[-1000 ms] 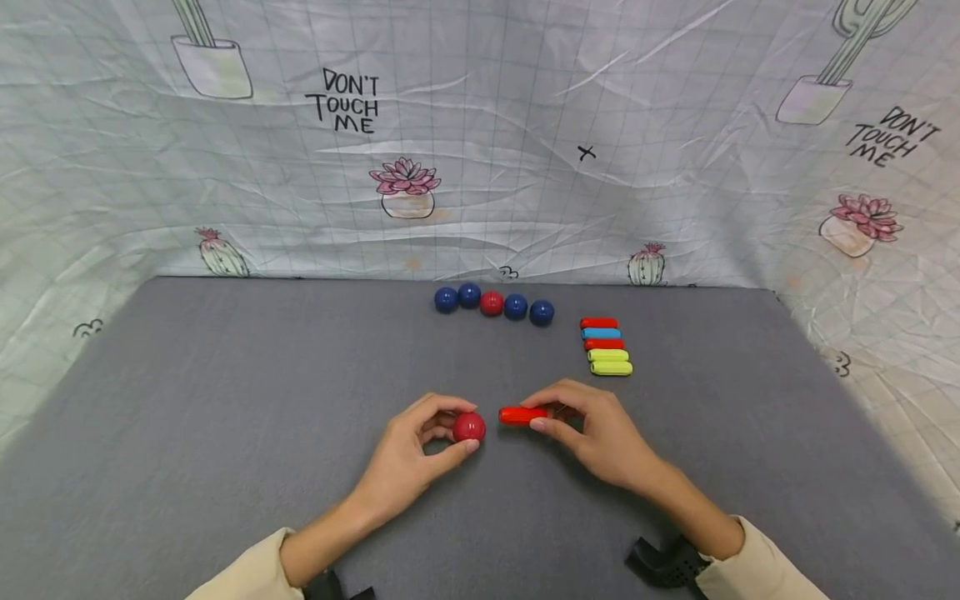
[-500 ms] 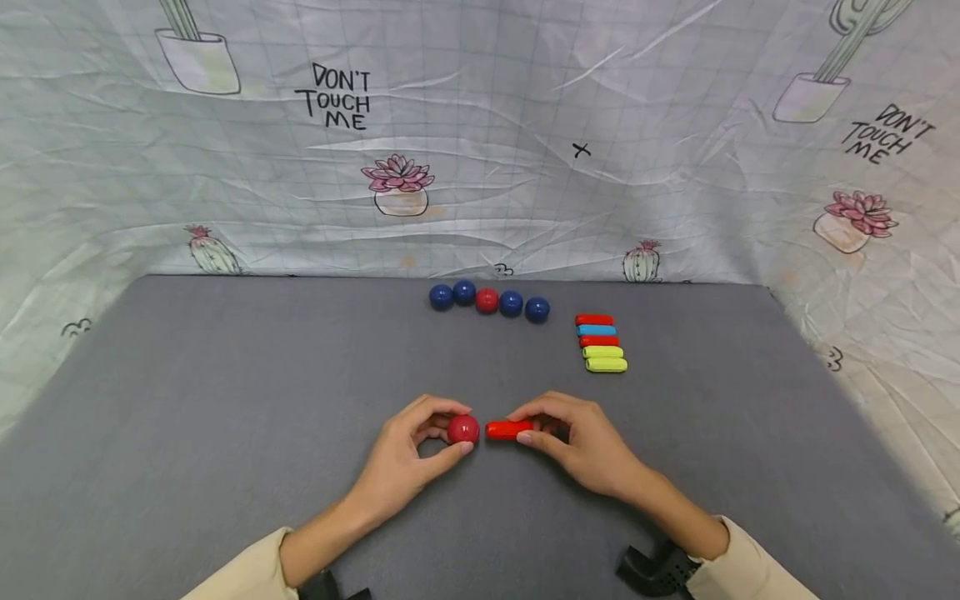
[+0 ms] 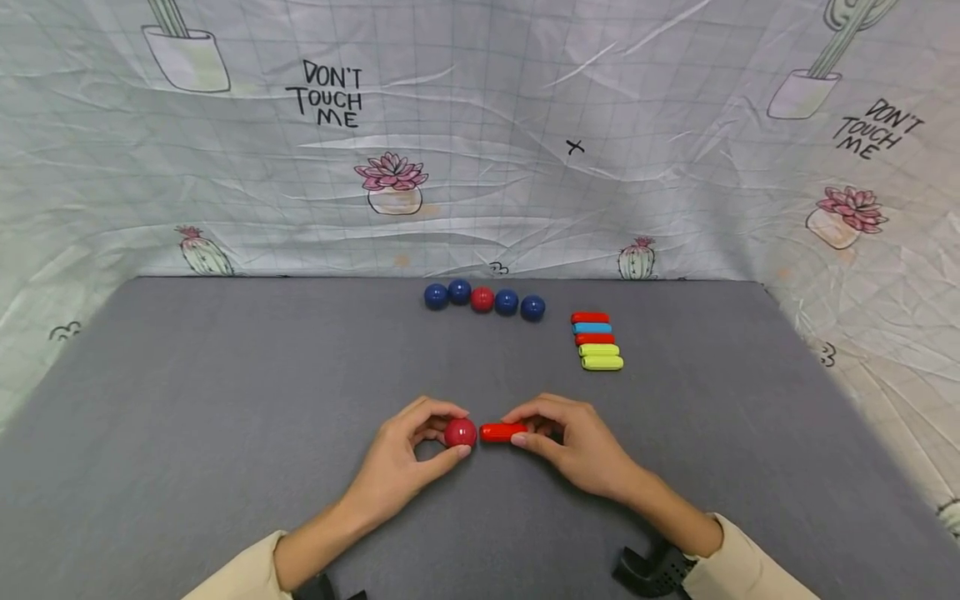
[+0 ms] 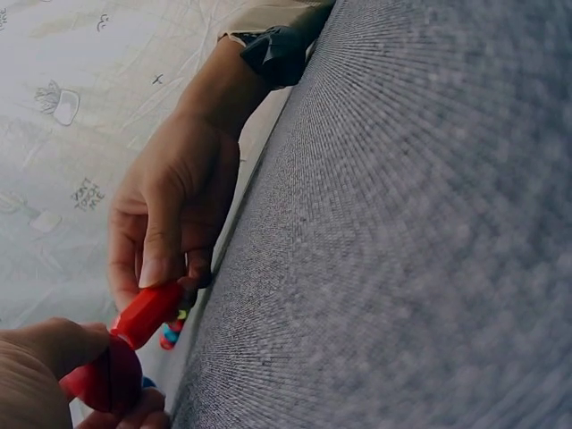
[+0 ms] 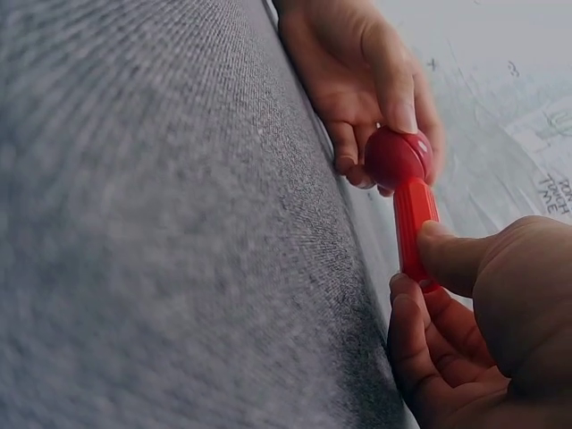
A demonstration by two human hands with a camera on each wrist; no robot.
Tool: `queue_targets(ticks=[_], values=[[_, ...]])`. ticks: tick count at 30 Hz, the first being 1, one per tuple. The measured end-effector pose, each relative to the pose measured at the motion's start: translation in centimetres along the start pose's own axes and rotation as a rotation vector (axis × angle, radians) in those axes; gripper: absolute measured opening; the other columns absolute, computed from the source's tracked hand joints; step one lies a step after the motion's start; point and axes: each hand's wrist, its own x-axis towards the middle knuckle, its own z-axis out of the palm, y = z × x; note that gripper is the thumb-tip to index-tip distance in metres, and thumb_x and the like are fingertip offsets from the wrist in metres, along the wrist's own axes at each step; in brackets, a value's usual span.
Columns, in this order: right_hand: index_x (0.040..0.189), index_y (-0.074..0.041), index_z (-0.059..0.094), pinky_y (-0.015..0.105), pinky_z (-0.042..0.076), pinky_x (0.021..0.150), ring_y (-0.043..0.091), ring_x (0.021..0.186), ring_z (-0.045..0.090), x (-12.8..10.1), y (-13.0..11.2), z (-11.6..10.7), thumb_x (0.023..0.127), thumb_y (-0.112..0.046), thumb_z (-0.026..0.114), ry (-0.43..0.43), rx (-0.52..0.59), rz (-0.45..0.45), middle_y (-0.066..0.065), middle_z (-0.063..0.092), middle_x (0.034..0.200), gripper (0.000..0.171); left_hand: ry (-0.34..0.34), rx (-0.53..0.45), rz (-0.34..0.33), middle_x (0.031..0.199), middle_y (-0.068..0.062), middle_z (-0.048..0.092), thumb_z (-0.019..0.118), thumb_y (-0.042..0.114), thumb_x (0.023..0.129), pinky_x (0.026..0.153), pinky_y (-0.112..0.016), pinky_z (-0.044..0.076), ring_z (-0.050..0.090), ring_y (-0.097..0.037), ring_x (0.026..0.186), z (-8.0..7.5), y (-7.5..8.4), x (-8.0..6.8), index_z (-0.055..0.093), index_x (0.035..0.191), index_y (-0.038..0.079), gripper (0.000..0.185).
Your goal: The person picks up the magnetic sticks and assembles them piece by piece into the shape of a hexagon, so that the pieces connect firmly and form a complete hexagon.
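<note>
Head view: the left hand (image 3: 408, 462) pinches a red ball (image 3: 460, 432) between thumb and fingers, low over the grey worktop (image 3: 225, 400). The right hand (image 3: 577, 446) pinches a red rod (image 3: 503, 432) by its right end, lying level. The rod's free end meets the ball, or sits just beside it; from here the gap cannot be judged. Further back sit a row of balls (image 3: 483, 299), four dark blue with one red in the middle, and a stack of rods (image 3: 596, 340) lying side by side: red, blue, red and two yellow-green. So, as a judgement, one ball and one rod are being joined, and ten loose pieces are left untouched.

Left wrist view: the red ball (image 4: 109, 380) sits wrapped in the left hand's fingertips at the bottom edge, and the red rod (image 4: 148, 313) slants up from it into the right hand (image 4: 174, 206), whose thumb and forefinger clamp it. Rod and ball look to be in contact.

Right wrist view: the red rod (image 5: 415, 223) runs from the right hand (image 5: 483, 331), gripped between thumb and fingers, up to the red ball (image 5: 399, 158), which the left hand (image 5: 362, 80) holds. Here the rod end plainly touches the ball, so the first joint looks made or all but made, with both hands clasped on their pieces.
</note>
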Motion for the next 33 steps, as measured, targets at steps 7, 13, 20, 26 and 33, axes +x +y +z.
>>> queue_targets(ticks=[7, 13, 20, 26, 33], values=[[0.105, -0.027, 0.069, 0.026, 0.050, 0.063, 0.011, 0.074, 0.057, 0.0, -0.1, 0.3, 0.088, -0.023, 0.071, -0.006, 0.003, -0.004, -0.011, 0.061, 0.089, 0.018, -0.013, 0.012, 0.001, 0.102, 0.002, 0.061, 0.077, 0.012, 0.083, 0.077, -0.029, 0.053, 0.060, -0.017, 0.088, 0.0, 0.1, -0.2, 0.063, 0.111, 0.004, 0.032], [0.105, -0.026, 0.069, 0.026, 0.050, 0.063, 0.011, 0.075, 0.057, -0.1, -0.2, 0.4, 0.088, -0.023, 0.071, -0.012, 0.017, 0.000, -0.011, 0.062, 0.090, 0.017, -0.023, 0.017, 0.027, 0.102, 0.002, 0.061, 0.076, 0.010, 0.083, 0.077, -0.029, 0.053, 0.061, -0.018, 0.087, 0.0, 0.1, -0.2, 0.063, 0.110, 0.005, 0.031], [0.106, -0.024, 0.070, 0.026, 0.052, 0.064, 0.011, 0.076, 0.058, 0.0, -0.3, 0.4, 0.087, -0.021, 0.071, -0.001, 0.035, -0.001, -0.011, 0.063, 0.094, 0.019, -0.038, 0.070, 0.008, 0.098, 0.001, 0.063, 0.076, 0.010, 0.083, 0.069, -0.027, 0.052, 0.059, -0.016, 0.078, 0.0, 0.2, 0.0, 0.062, 0.112, 0.006, 0.032], [0.108, -0.020, 0.070, 0.026, 0.053, 0.066, 0.010, 0.078, 0.060, 0.2, -0.3, 0.6, 0.087, -0.019, 0.071, 0.009, 0.045, -0.029, -0.010, 0.063, 0.096, 0.020, -0.044, 0.192, 0.017, 0.098, 0.005, 0.062, 0.078, 0.016, 0.082, 0.063, -0.026, 0.045, 0.053, -0.014, 0.073, 0.3, 0.0, 0.1, 0.062, 0.113, 0.012, 0.036], [0.108, -0.021, 0.069, 0.027, 0.053, 0.066, 0.009, 0.076, 0.061, 0.9, -0.8, 1.1, 0.088, -0.023, 0.070, 0.001, 0.052, -0.049, -0.009, 0.064, 0.095, 0.020, -0.073, 0.162, 0.038, 0.103, 0.000, 0.064, 0.076, 0.016, 0.084, 0.074, -0.027, 0.052, 0.061, -0.013, 0.085, 0.7, 0.1, 0.1, 0.060, 0.113, 0.011, 0.034]])
